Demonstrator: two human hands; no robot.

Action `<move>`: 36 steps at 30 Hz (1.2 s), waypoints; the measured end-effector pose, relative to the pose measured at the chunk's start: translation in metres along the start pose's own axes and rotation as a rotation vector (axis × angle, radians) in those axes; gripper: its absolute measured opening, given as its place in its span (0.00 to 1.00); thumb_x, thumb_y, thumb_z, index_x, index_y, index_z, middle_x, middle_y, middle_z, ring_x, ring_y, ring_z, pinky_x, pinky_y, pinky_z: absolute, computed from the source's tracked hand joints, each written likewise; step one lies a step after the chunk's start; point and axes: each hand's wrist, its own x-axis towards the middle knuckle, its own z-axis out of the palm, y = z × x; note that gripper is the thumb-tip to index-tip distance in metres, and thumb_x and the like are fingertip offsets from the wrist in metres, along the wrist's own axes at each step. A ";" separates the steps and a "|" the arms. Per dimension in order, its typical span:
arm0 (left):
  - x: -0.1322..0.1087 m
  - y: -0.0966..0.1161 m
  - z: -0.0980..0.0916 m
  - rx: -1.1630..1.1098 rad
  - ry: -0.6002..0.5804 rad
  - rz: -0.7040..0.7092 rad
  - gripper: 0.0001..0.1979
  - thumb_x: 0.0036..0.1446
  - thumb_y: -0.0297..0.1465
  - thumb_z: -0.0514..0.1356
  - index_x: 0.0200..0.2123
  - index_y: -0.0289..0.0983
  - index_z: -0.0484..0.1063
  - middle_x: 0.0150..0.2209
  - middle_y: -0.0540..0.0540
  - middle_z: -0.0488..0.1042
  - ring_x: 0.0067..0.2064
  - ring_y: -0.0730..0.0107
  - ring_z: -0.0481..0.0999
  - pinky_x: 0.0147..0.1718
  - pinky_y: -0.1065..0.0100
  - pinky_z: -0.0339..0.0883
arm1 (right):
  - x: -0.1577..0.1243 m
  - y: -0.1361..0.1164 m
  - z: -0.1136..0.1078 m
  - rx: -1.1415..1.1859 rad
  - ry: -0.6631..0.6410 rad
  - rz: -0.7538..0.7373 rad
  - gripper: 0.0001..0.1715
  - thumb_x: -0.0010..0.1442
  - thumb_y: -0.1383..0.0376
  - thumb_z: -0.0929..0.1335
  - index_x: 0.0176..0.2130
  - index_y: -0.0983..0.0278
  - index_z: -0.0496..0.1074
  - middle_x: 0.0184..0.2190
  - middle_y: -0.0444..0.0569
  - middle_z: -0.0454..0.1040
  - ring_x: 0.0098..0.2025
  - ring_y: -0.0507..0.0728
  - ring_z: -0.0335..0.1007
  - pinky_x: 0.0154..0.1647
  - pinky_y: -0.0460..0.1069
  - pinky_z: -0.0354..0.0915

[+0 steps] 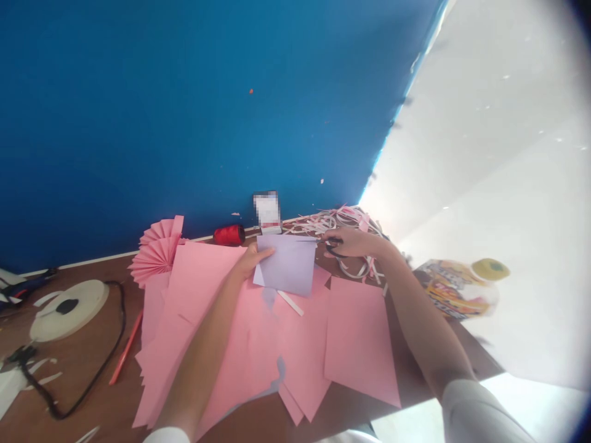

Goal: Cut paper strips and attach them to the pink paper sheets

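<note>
My left hand grips the left edge of a lilac sheet of paper, thumb on top. A whitish layer shows under that sheet at its lower left. In my right hand is a pair of dark-handled scissors, with the blades at the upper right edge of the lilac sheet. How far the blades are apart is too small to tell. Beneath both hands lie overlapping pink sheets, and one more pink sheet lies to the right. A narrow white strip rests just below the lilac sheet.
Paper strips are heaped at the back right. Along the blue wall stand a red thread spool, a phone-like device and folded pink fans. At left lie a white reel, black cable and red pen; a plastic jar is right.
</note>
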 end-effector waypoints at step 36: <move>0.005 -0.005 -0.009 0.026 -0.004 -0.013 0.26 0.41 0.38 0.71 0.42 0.31 0.74 0.39 0.38 0.79 0.34 0.63 0.78 0.34 0.65 0.71 | -0.004 -0.015 -0.006 0.064 -0.178 -0.012 0.19 0.55 0.49 0.65 0.27 0.61 0.68 0.23 0.43 0.64 0.26 0.52 0.57 0.29 0.49 0.53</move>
